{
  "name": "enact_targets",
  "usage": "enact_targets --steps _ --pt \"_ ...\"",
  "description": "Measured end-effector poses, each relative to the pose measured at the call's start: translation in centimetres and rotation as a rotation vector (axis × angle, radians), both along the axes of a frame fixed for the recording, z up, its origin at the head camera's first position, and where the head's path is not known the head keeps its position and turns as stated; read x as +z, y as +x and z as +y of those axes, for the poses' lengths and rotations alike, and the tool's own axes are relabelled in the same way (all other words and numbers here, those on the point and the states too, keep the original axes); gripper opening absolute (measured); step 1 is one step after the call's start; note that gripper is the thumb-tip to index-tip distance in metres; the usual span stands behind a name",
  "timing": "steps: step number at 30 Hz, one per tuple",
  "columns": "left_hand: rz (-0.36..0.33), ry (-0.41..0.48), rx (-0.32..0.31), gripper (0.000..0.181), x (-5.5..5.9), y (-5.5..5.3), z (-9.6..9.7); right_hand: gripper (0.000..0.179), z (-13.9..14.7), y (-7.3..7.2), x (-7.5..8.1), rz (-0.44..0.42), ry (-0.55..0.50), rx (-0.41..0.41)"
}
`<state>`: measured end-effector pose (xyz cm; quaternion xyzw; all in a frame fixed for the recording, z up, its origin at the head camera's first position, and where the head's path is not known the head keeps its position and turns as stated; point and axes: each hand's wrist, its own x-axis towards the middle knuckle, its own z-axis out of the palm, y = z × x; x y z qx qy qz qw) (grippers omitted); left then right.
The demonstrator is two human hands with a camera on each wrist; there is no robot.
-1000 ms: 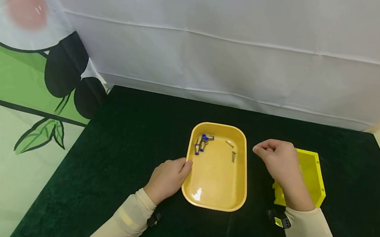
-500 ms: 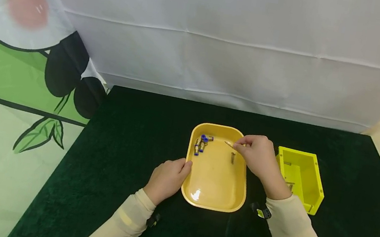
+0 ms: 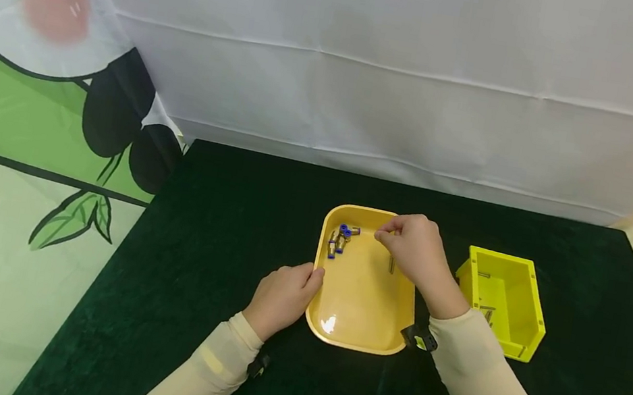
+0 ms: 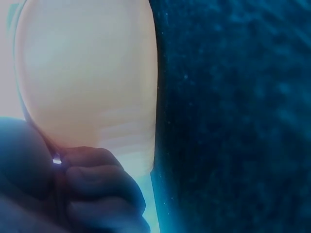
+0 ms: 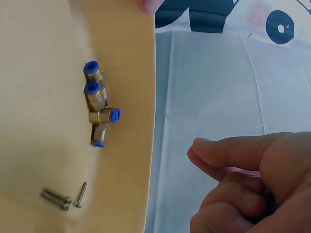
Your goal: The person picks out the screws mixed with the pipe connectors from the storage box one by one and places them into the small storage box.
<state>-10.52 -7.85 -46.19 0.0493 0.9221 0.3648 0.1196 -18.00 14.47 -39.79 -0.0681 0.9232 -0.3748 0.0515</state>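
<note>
My left hand [image 3: 285, 295] grips the left edge of the yellow tray [image 3: 360, 313], thumb over the rim; in the left wrist view its curled fingers [image 4: 104, 189] press against the outside wall. Over the tray's far right part is my right hand [image 3: 416, 250], fingers curled, thumb and index fingertips together. Nothing shows between those fingertips in the right wrist view. Below the hand, on the tray floor, lie a small screw [image 5: 80, 195] and, beside it, thicker-looking metal screws [image 5: 56, 199], partly hidden by the hand in the head view.
Several brass tube fittings with blue ends [image 3: 341, 241] cluster at the tray's far left. A bright yellow bin [image 3: 512, 305] with several screws inside stands right of the tray, beside the right forearm. Dark green cloth [image 3: 228, 212] covers the table; a white curtain hangs behind.
My right hand has moved left from near the yellow bin to over the tray, its fingertips passing the screw there. My left hand keeps its grip on the tray.
</note>
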Motion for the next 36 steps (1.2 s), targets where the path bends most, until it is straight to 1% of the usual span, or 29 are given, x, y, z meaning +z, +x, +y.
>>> enact_targets --steps 6,9,14,20,23,29,36 --pt "0.014 -0.004 -0.014 0.035 0.1 0.0 -0.1 0.018 -0.9 -0.5 0.4 0.032 -0.007 0.008" --pt "0.018 -0.008 -0.017 0.035 0.1 0.0 0.0 0.018 -1.1 -0.9 0.5 0.019 0.005 0.002" --pt "0.025 -0.003 -0.025 0.035 0.2 -0.1 0.0 0.018 -1.2 -1.4 0.0 -0.012 0.004 -0.006" --pt "0.028 0.001 -0.026 0.036 0.2 0.0 -0.1 0.020 -1.5 -1.8 -0.6 0.008 0.018 -0.018" --pt "0.027 0.002 -0.022 0.036 0.2 0.0 -0.1 0.021 -1.7 -2.0 -0.7 0.023 0.058 -0.023" --pt "0.018 0.016 -0.031 0.038 0.2 0.0 0.0 0.020 -1.8 -2.4 -1.4 0.073 0.207 -0.055" --pt "0.019 0.020 -0.030 0.038 0.1 0.0 -0.1 0.021 -2.0 -3.0 -2.4 0.060 0.288 -0.053"
